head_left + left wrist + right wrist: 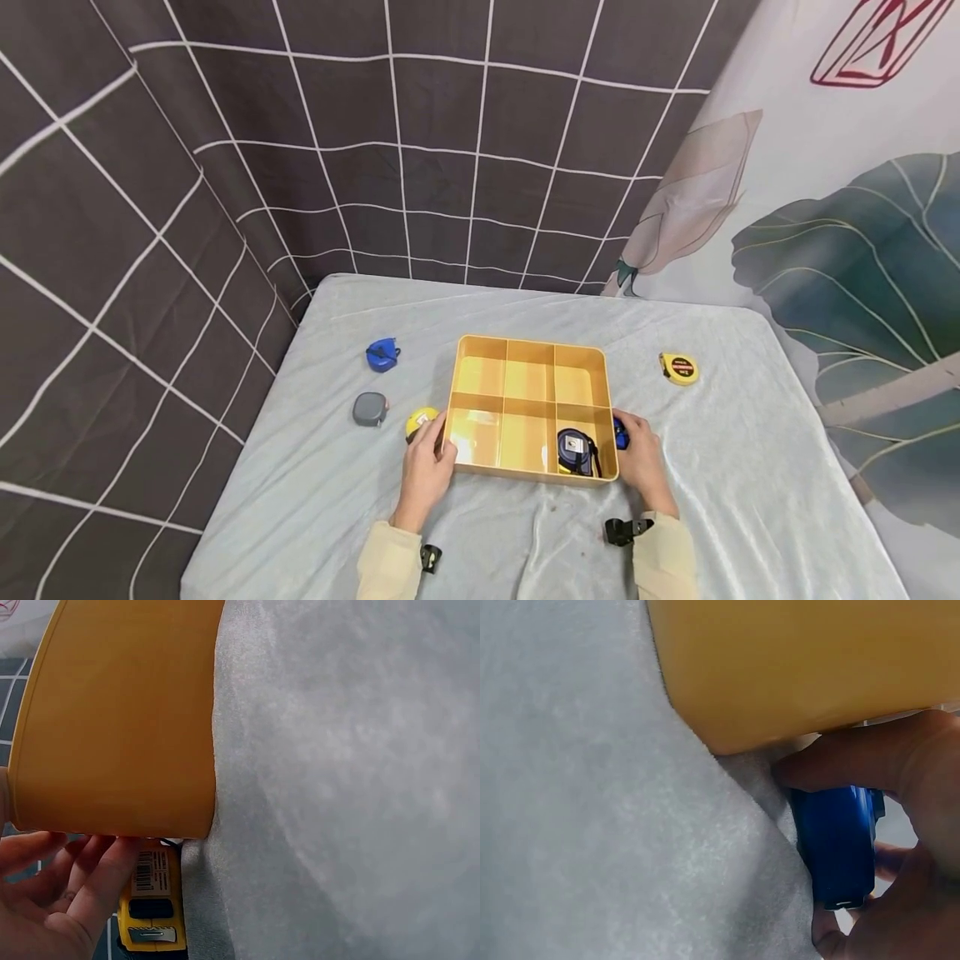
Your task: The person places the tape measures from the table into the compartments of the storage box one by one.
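Pale cloth (750,467), box (529,379), blue tape measure (834,844) (in right grip (642,457)).

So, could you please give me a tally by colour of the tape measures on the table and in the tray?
Yellow: 2, the left yellow tape measure and the right yellow tape measure
Blue: 2, the left blue tape measure and the right blue tape measure
Grey: 1, the grey tape measure
Dark: 1, the dark tape measure in the tray
Total: 6

Smooth, glossy plastic tray (528,433)
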A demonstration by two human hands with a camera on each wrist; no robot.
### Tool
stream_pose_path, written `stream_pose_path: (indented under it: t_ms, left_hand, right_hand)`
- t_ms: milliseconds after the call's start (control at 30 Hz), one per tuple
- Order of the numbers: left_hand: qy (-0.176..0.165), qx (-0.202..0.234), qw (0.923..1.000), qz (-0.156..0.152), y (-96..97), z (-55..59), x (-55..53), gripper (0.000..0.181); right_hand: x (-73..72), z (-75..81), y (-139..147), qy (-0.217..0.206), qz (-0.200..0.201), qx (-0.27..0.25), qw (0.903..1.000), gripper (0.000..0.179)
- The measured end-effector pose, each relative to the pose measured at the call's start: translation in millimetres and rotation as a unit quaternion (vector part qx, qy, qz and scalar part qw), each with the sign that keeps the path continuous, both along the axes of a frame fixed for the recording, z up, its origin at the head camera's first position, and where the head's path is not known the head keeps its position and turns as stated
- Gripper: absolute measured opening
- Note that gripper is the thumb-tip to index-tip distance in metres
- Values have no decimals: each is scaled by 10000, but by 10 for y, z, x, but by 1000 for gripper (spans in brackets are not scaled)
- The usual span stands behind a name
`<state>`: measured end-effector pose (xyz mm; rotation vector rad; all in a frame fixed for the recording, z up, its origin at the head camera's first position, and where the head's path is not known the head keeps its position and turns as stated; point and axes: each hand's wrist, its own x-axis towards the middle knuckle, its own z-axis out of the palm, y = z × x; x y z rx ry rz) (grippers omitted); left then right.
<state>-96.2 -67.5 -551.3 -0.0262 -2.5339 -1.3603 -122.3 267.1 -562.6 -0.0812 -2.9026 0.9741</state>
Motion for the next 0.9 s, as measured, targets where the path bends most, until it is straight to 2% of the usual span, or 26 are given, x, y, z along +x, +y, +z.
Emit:
stream_pose_path:
  t_ms: [233,333,600,900]
  left_hand:
    - [16,-13,10000,-28,8,-1,-3,49]
    - [16,4,10000,-29,11,-9,-10,48]
    - [116,9,9999,19,1,-23,-4,48]
    - [175,-28,9998,19,-3,-25,-2,48]
  right_hand:
    - [27,-6,17,414,-78,-264,9988,51]
    - [47,34,24,403,-176,-374,9983,52]
    - [119,309,10,-38,-424,-435,9981,56]
    - [150,590,-31,237,-455,-393,9979,58]
